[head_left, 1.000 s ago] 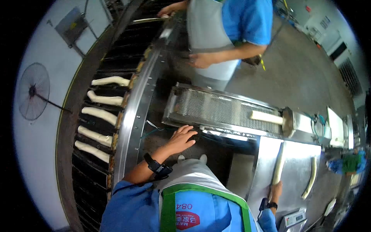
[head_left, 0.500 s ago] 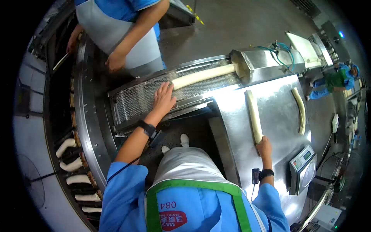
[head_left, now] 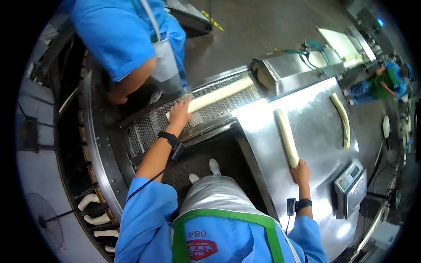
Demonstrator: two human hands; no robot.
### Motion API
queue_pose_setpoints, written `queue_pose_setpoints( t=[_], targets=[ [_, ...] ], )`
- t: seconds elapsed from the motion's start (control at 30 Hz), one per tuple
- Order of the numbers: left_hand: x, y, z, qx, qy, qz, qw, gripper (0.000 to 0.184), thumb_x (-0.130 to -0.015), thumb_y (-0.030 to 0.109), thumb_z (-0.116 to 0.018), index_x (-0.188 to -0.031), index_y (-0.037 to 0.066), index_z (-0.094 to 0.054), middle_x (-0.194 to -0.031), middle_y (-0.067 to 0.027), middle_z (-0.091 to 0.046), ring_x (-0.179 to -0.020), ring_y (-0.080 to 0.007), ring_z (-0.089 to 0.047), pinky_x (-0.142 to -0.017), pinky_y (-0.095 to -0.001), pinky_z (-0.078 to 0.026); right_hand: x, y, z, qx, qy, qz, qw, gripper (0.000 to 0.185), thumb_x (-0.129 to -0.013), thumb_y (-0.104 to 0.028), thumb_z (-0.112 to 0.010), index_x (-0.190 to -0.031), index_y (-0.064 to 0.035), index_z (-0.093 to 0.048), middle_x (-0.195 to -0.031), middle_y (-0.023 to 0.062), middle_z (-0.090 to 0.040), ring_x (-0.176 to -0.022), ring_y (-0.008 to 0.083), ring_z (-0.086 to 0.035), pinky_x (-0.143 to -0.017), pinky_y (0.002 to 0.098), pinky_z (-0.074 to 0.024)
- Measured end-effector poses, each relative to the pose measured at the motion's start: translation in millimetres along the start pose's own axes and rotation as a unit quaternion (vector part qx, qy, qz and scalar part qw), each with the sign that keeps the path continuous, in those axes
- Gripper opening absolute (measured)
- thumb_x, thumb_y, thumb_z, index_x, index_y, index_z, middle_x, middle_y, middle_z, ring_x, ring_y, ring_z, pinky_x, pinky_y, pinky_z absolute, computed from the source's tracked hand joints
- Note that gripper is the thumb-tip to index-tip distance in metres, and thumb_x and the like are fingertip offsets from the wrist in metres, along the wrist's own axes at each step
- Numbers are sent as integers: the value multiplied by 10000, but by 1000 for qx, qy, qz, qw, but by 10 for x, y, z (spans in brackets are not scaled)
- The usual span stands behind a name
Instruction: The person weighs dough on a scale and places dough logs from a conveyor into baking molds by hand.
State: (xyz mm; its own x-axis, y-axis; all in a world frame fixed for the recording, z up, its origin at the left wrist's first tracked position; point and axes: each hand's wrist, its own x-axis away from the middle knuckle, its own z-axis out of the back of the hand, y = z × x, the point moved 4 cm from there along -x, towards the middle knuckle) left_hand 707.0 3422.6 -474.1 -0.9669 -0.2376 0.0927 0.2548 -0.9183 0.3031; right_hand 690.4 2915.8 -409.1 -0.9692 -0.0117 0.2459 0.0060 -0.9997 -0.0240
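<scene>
A long pale dough roll [head_left: 221,94] lies along the mesh conveyor [head_left: 153,127]. My left hand [head_left: 179,115] is on the roll near its left end, fingers wrapped over it. On the steel table [head_left: 258,131] lies a second dough roll [head_left: 287,136]. The fingers of my right hand [head_left: 301,172] are closed round its near end. A thinner, curved dough strip [head_left: 341,119] rests further right on the same table, untouched.
A digital scale [head_left: 349,182] stands at the table's right edge. A metal machine housing [head_left: 298,70] sits at the conveyor's far end. One co-worker [head_left: 118,39] leans over at upper left; another person [head_left: 388,83] is at far right. Dough pieces [head_left: 97,219] lie in dark slots at lower left.
The conveyor's roll has moved left, clear of the machine housing, and my left hand has closed over it. The nearer co-worker has bent forward. My right hand stays at the table roll's end.
</scene>
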Motion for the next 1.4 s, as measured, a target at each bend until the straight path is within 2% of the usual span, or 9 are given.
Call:
queue_pose_setpoints(
  t=[0.07,0.13,0.23,0.4,0.5,0.7,0.8,1.1,1.4],
  targets=[
    [10,-79,-11,77,106,-64,989,401,-589,27,-573,-982,79,-509,-849,-127,-533,-766,-299,-514,-668,-386,-406,14,-30,30,-12,16,-9,1000,304,-599,-159,-588,-867,-55,-488,-807,155,-529,-742,330,-510,-628,390,-409],
    [0,-154,-27,56,108,-48,991,300,-588,49,-566,-886,71,-540,-797,-136,-533,-756,-294,-521,-662,-383,-411,-29,5,-5,4,-31,-59,998,331,-585,-165,-609,-873,-46,-498,-830,140,-539,-760,323,-518,-633,392,-413],
    [-63,-233,-53,39,5,-1,999,294,-628,155,-557,-913,90,-527,-809,-137,-540,-757,-296,-529,-670,-382,-426,-196,51,-73,49,-34,-36,998,349,-521,-157,-662,-787,-35,-471,-783,141,-532,-748,331,-516,-627,400,-416],
    [-84,-470,-16,352,-127,77,924,397,-594,272,-562,-901,25,-514,-813,-161,-547,-735,-273,-530,-641,-345,-404,-306,107,-348,6,12,3,1000,291,-543,-160,-604,-759,-43,-449,-750,151,-519,-728,331,-505,-592,393,-404],
    [-90,-571,-155,516,-193,138,823,413,-609,246,-532,-918,-22,-470,-794,-138,-517,-716,-223,-511,-613,-317,-403,-403,154,-480,32,-5,-6,999,401,-493,-164,-681,-778,-31,-433,-791,154,-523,-703,341,-511,-621,395,-419],
    [-17,-381,433,820,-179,147,523,408,-704,223,-518,-1030,0,-417,-814,-118,-509,-673,-165,-516,-549,-259,-453,-620,116,-695,83,-11,31,996,436,-557,-221,-663,-881,-29,-444,-799,121,-520,-661,296,-519,-580,373,-431],
    [-100,-314,718,875,-127,91,458,431,-703,227,-531,-1053,12,-397,-821,-105,-499,-685,-163,-512,-548,-258,-454,-689,-6,-675,77,-12,32,996,441,-561,-226,-661,-890,-29,-443,-799,118,-519,-659,291,-519,-577,370,-431],
    [88,-915,2018,881,71,-29,466,511,-689,198,-542,-1131,48,-333,-869,-101,-500,-713,-182,-538,-612,-285,-477,-726,-647,-646,32,-11,48,998,456,-574,-243,-654,-915,-29,-441,-799,109,-515,-653,276,-517,-569,360,-432],
    [-54,-3063,2721,834,250,49,490,362,-684,220,-547,-973,64,-395,-819,-77,-490,-705,-202,-523,-608,-348,-453,-827,-1471,-580,-68,-20,31,997,472,-586,-260,-648,-941,-29,-439,-799,99,-511,-647,260,-516,-561,350,-433]
  ],
)
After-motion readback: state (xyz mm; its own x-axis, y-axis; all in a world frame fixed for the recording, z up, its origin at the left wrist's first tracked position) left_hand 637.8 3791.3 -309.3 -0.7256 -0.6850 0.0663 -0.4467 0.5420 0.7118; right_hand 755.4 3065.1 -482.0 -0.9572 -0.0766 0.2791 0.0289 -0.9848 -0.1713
